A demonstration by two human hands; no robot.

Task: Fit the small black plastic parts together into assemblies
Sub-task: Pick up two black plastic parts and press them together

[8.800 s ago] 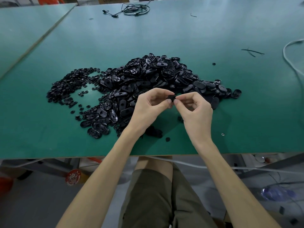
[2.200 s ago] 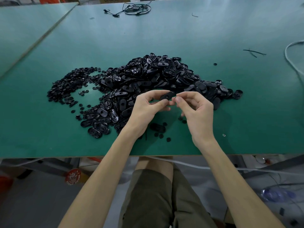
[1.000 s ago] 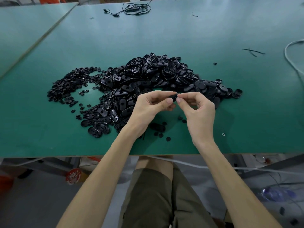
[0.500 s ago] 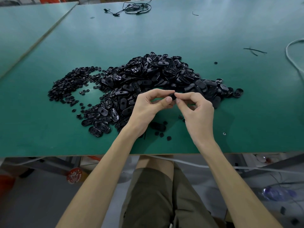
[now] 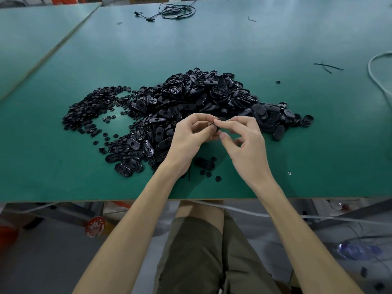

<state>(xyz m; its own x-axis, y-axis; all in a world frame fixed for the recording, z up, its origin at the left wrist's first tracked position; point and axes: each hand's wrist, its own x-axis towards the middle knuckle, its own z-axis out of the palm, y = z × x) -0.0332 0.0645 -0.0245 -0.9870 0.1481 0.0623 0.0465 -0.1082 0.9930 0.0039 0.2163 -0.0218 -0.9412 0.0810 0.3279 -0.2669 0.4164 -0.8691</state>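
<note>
A big heap of black oval plastic shells point(image 5: 197, 102) lies mid-table, with a flatter spread of tiny black round pieces point(image 5: 93, 107) to its left. Above the table in front of the heap, my left hand point(image 5: 191, 139) and my right hand point(image 5: 244, 141) meet fingertip to fingertip. Both pinch one small black part point(image 5: 219, 124), which my fingers mostly hide. One oval shell point(image 5: 203, 163) and a few tiny round pieces point(image 5: 209, 174) lie on the table beneath my hands.
The green table point(image 5: 233, 49) ends close to my lap. A black cable coil point(image 5: 176, 11) sits at the far edge, black strips point(image 5: 327, 67) at the right, a white cord point(image 5: 379, 75) along the right side. A second green table point(image 5: 31, 39) adjoins at left.
My hands have stayed together in front of the heap, the fingers shifting slightly around the small black part. The right thumb now sits lower, away from the part.
</note>
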